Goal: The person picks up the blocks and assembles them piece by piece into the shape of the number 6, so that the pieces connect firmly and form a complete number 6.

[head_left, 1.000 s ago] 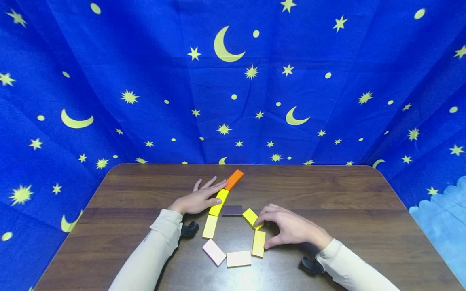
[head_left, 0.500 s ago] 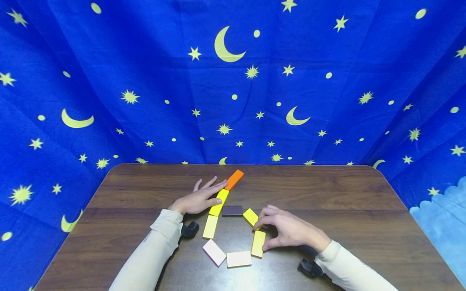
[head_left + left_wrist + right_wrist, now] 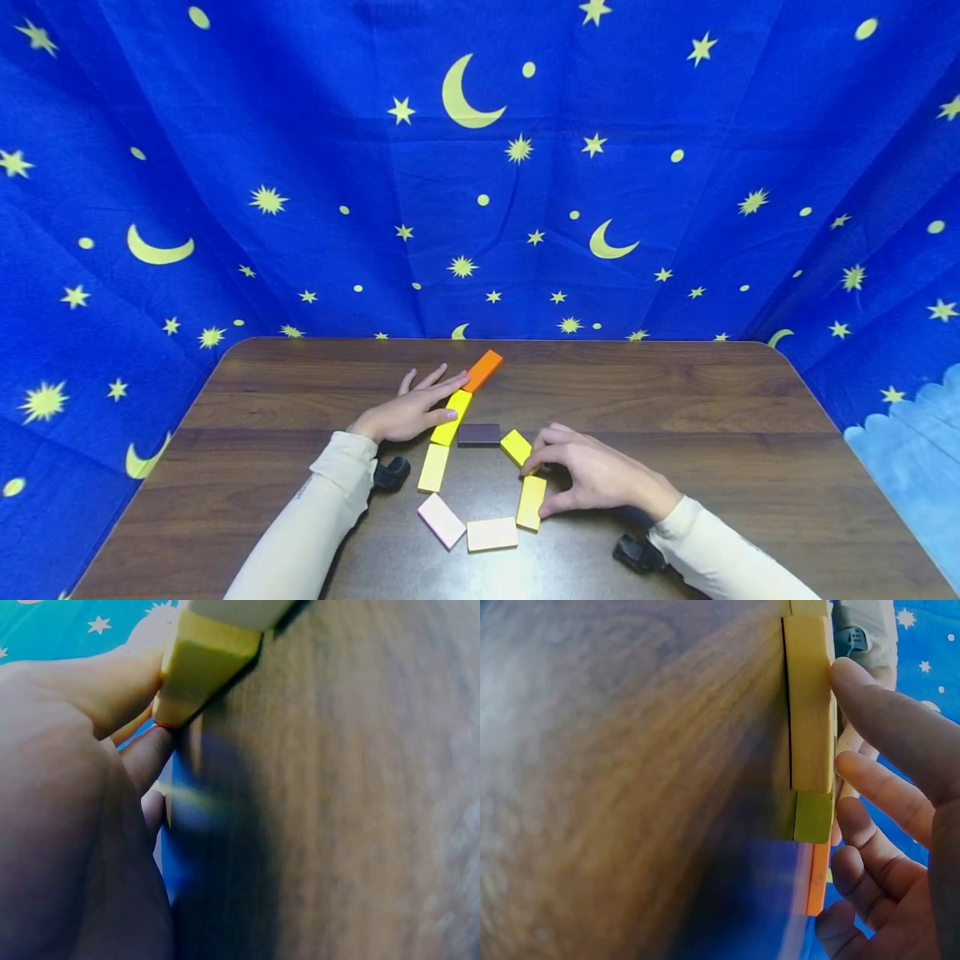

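My left hand (image 3: 405,414) lies with its fingers extended. Its thumb rests on a bright yellow block (image 3: 447,429), and its index fingertip touches an orange block (image 3: 483,369). My right hand (image 3: 596,468) is at the ring's right side. Its thumb touches the outer edge of a golden-yellow block (image 3: 530,505), and its index finger reaches where that block meets another yellow block (image 3: 514,447). The right wrist view shows thumb and index against the same side of the golden-yellow block (image 3: 808,705), the other fingers loosely bent.
A dark block (image 3: 478,435) joins the two sides of the ring. Pale yellow (image 3: 432,468), pink (image 3: 442,521) and cream (image 3: 492,534) blocks lie along its left and near sides. The brown table (image 3: 720,417) ends at a blue star-patterned cloth (image 3: 480,167).
My right hand has shifted slightly left, and the golden-yellow block has slid a little left toward the cream block. The left hand has stayed in place.
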`<action>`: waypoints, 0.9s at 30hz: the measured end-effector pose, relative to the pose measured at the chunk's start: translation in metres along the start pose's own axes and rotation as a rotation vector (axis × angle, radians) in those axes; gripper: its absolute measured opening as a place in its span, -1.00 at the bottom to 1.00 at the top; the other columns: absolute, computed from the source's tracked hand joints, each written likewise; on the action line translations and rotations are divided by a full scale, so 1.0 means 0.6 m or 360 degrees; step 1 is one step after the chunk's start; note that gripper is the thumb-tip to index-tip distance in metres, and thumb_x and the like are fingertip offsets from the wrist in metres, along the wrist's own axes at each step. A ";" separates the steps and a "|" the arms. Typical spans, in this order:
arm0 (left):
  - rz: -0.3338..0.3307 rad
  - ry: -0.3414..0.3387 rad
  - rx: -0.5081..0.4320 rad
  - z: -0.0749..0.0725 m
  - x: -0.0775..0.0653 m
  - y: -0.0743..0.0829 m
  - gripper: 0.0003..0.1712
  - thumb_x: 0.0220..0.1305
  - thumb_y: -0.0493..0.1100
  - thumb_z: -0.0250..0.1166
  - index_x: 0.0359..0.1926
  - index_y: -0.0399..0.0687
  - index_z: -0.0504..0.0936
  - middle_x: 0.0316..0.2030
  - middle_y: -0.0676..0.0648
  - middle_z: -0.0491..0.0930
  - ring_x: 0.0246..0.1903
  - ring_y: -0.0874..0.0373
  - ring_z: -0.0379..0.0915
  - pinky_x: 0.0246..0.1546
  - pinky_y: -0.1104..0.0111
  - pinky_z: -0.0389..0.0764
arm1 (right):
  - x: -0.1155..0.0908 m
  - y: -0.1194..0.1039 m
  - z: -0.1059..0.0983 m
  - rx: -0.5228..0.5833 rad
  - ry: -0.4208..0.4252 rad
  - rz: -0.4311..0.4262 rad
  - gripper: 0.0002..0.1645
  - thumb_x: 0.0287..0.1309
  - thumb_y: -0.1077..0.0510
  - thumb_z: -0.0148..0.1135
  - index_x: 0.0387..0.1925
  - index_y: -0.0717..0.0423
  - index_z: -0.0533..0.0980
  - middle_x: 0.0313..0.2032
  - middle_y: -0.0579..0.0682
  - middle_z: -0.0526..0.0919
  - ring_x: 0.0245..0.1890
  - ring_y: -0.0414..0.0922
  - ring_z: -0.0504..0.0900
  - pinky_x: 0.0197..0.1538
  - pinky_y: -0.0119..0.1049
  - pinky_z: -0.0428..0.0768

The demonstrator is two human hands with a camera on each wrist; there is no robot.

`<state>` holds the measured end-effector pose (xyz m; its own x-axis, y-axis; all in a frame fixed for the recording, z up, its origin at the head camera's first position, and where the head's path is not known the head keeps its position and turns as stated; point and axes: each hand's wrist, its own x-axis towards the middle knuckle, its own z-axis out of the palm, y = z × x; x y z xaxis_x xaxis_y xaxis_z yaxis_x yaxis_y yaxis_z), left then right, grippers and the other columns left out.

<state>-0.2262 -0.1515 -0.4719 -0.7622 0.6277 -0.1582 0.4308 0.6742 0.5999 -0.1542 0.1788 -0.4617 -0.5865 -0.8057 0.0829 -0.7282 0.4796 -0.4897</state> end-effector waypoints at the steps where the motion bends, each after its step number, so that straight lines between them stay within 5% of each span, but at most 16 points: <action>1: -0.0001 -0.0001 0.0000 0.000 0.000 0.001 -0.26 0.56 0.09 0.03 0.61 0.18 -0.01 0.57 0.10 -0.03 0.57 0.00 -0.44 0.42 -0.14 -0.60 | 0.000 0.001 -0.001 0.0003 0.0004 -0.0003 -0.44 0.02 -0.36 0.45 0.01 -0.22 0.67 -0.09 -0.35 0.53 -0.01 -0.33 0.44 0.07 -0.31 0.54; 18: -0.0001 0.0002 -0.0015 -0.004 0.000 -0.001 -0.26 0.55 0.08 0.05 0.61 0.16 0.00 0.57 0.08 -0.01 0.57 -0.02 -0.41 0.42 -0.15 -0.58 | -0.005 0.012 -0.019 0.0042 0.0190 -0.0042 -0.47 0.02 -0.20 0.53 0.01 -0.13 0.65 -0.08 -0.28 0.59 0.01 -0.30 0.50 0.11 -0.24 0.55; 27: -0.0006 0.0058 -0.0091 -0.009 -0.004 -0.008 -0.27 0.56 0.09 0.03 0.60 0.10 0.03 0.57 0.01 0.01 0.57 -0.02 -0.31 0.46 -0.11 -0.48 | -0.027 0.034 -0.036 0.0033 0.0330 0.0065 -0.49 0.06 -0.05 0.54 0.06 -0.07 0.64 -0.05 -0.25 0.62 0.01 -0.27 0.54 0.06 -0.17 0.57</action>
